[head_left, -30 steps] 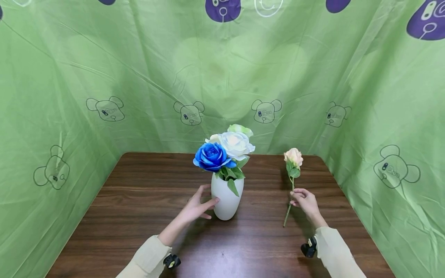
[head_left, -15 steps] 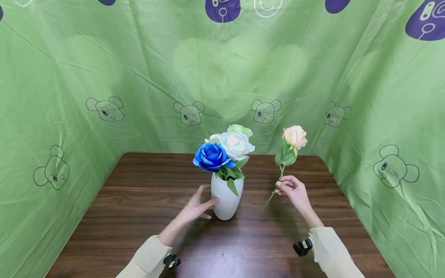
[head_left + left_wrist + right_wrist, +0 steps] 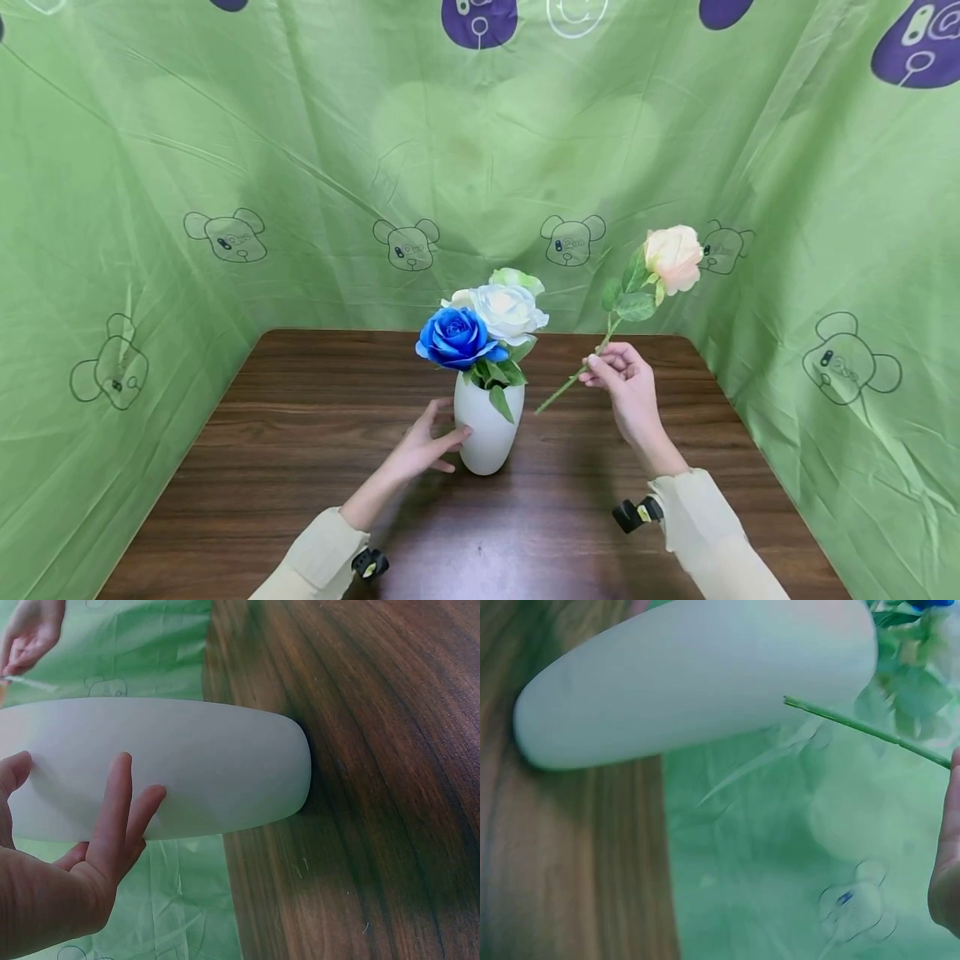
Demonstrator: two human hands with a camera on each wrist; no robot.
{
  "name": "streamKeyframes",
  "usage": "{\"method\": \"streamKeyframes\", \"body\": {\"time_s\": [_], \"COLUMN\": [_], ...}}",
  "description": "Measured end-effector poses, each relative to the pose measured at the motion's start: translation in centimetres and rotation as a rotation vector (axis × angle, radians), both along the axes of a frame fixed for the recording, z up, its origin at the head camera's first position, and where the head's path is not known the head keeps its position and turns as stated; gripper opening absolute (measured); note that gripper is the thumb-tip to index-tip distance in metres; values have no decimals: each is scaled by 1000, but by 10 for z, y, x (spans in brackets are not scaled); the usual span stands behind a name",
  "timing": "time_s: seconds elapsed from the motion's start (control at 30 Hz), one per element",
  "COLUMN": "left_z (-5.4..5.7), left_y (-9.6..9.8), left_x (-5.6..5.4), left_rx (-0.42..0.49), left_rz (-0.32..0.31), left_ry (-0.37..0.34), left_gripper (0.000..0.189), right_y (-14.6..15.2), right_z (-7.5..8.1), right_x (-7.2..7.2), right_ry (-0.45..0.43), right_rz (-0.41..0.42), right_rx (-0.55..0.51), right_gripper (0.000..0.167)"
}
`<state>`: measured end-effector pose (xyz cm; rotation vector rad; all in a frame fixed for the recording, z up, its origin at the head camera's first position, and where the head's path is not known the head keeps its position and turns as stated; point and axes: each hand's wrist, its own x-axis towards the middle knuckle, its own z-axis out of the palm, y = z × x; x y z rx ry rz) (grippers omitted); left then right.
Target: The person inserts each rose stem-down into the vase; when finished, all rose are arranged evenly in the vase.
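My right grip (image 3: 628,385) pinched the peach rose (image 3: 672,257) by its stem, right of centre frame, bloom tilted toward the upper right, lifted clear of the worktop (image 3: 300,467). My left grip (image 3: 424,446) lay with straight fingers against the white vase (image 3: 489,429) at centre, holding a blue rose (image 3: 456,337) and a white rose (image 3: 510,310).

Dark wood-grain table (image 3: 300,467), green cloth backdrop (image 3: 225,125) with bear outlines on three sides, soft even light
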<state>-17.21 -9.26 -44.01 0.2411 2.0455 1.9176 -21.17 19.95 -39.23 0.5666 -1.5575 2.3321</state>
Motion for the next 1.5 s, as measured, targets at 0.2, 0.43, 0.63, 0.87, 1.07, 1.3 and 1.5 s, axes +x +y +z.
{"method": "streamKeyframes", "body": {"time_s": [0.2, 0.43, 0.63, 0.87, 1.07, 1.3, 1.5], "left_z": [13, -11, -22, -22, -22, -22, -23], "left_y": [2, 1, 0, -1, -2, 0, 1], "left_x": [6, -5, -9, -8, -8, -7, -7], "left_rx": [-16, -6, -23, -28, 4, -1, -27], "left_rz": [0, 9, 21, 29, 27, 28, 17], "left_ry": [11, 3, 13, 16, -6, -1, 51], "left_gripper": [59, 63, 66, 66, 65, 65, 65], "right_y": [-16, -26, -42, -68, -85, -90, -93], "right_z": [30, 48, 50, 41, 40, 34, 33], "right_x": [0, 0, 1, 5, 20, 30, 34], "right_ry": [17, 51, 64, 5, -2, -19, 0], "right_rz": [-28, -34, -50, -104, -110, -201, -269], "right_rx": [-137, -206, -95, 218, 398, 504, 504], "right_gripper": [11, 13, 12, 17, 15, 13, 14]}}
